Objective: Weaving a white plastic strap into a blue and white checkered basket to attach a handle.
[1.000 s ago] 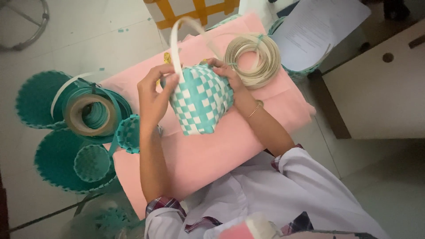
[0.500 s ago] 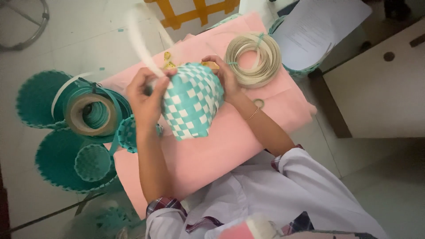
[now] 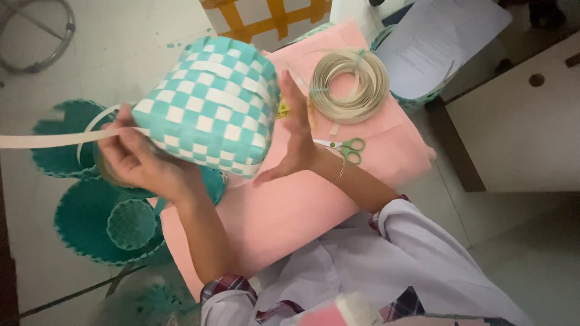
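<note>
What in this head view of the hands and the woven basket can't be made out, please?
- Woven basket: its opening and inside face away; only the checkered outside shows.
- Left hand: fingertips hidden behind the basket.
- White strip: its far end is cut off by the left edge.
- Scissors: blades partly covered by the right hand.

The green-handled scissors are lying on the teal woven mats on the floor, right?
Not quite. In the head view the green-handled scissors lie on the pink tabletop, just beyond the right hand, not on the teal woven mats.
</note>
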